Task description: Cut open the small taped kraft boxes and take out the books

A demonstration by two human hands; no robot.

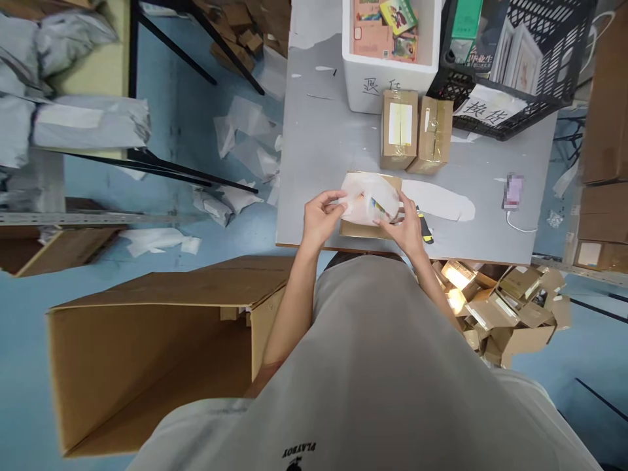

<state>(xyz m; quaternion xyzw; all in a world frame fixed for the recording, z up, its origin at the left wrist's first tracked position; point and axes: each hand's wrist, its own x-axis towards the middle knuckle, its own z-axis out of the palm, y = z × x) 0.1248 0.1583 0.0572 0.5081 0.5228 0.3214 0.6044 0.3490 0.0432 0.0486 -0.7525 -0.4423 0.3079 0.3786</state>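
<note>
Left hand (318, 219): thumb and fingers pinched on the left edge of a translucent white wrapping (362, 201). Right hand (409, 234): fingers clamped on its right edge. The wrapping is above a flat brown cardboard piece (366, 229), near the front edge of the grey surface (314, 144); printed colours show through. A yellow-and-black utility knife (426, 230) lies just beside the right hand. Two taped cardboard boxes (400, 131) stand farther back, before a white bin (362, 82) holding booklets.
</note>
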